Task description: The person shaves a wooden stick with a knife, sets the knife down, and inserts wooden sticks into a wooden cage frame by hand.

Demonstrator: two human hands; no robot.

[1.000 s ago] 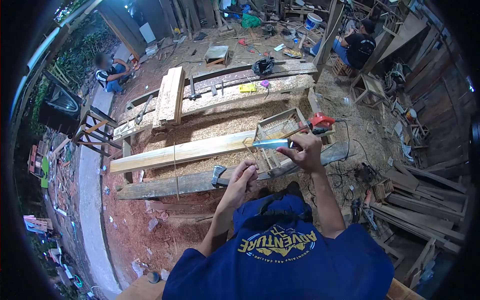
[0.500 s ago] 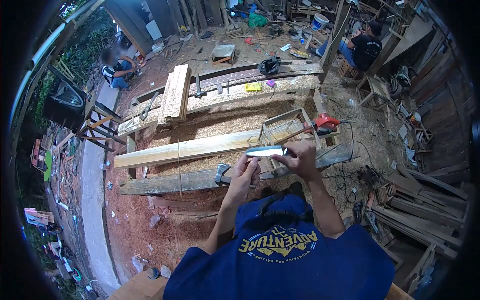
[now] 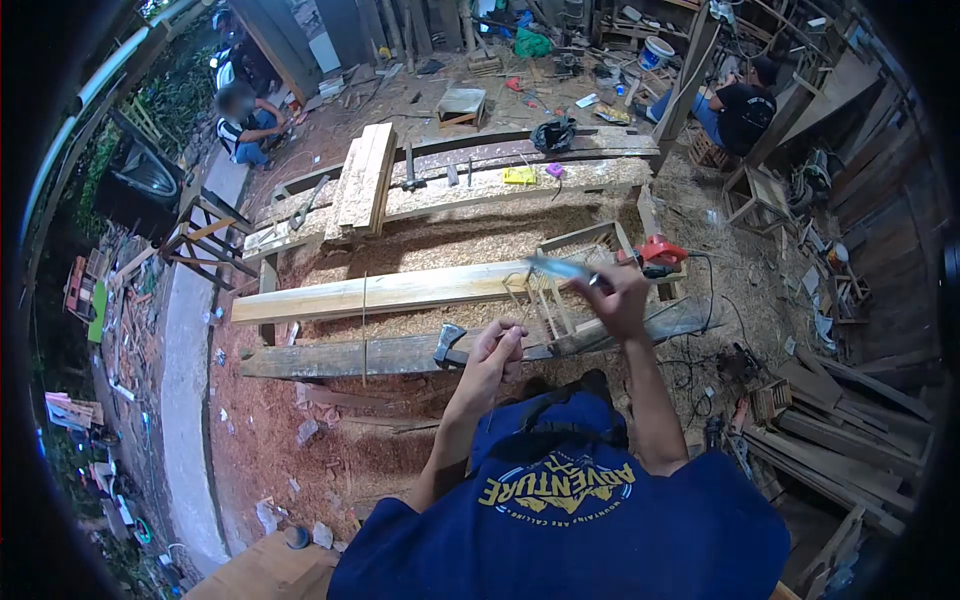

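Observation:
My right hand (image 3: 622,298) is closed round the dark handle of a knife (image 3: 560,268), whose blade points left and is blurred. Lower and to the left, my left hand (image 3: 497,352) is pinched on a thin strip (image 3: 527,305) that sticks up past the fingers. Blade and strip are apart. Just left of my left hand, an axe head (image 3: 449,343) rests on the near weathered beam (image 3: 310,361). Behind it lies a pale plank (image 3: 400,292) with a thin stick (image 3: 365,325) across it. A wooden frame (image 3: 555,310) stands beyond my hands.
A red power tool (image 3: 660,252) with a cord is at the right. Stacked boards (image 3: 362,185), a hammer (image 3: 410,170) and a yellow item (image 3: 519,175) lie on the far bench. One person (image 3: 247,125) squats at the far left; another (image 3: 735,110) sits at the far right.
The knife has risen away from my left hand, where its blade was half a second ago. The camera view has shifted slightly, and more of a second figure shows at the far left.

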